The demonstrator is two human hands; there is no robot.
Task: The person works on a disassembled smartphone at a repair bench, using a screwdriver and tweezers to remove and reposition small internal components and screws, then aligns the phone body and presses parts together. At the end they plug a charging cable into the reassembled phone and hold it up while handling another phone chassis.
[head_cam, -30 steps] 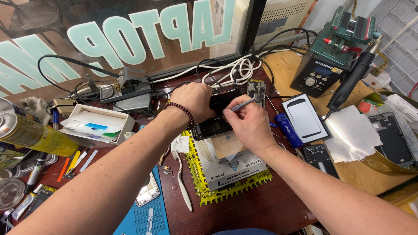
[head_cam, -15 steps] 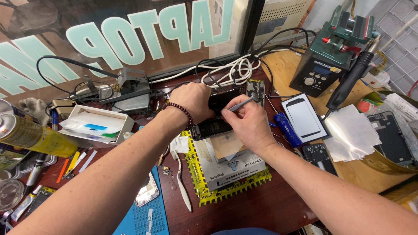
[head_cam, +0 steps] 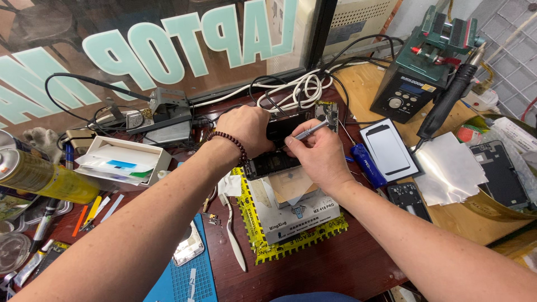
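Note:
An opened phone (head_cam: 274, 162) lies on a grey box with yellow tape (head_cam: 296, 221) at the middle of the desk. My left hand (head_cam: 246, 128), with a dark bead bracelet at the wrist, grips the phone's far end and steadies it. In my right hand (head_cam: 319, 154) are thin metal tweezers (head_cam: 307, 130), their tip down on the phone's insides near its top edge. The part under the tip is too small to make out.
A blue-handled screwdriver (head_cam: 366, 165), a white phone panel (head_cam: 389, 148) and foil sheet (head_cam: 450, 173) lie right. A soldering station (head_cam: 417, 84) stands far right. A white tool (head_cam: 235, 240), blue mat (head_cam: 187, 274), white box (head_cam: 120, 159) and yellow can (head_cam: 47, 179) are left.

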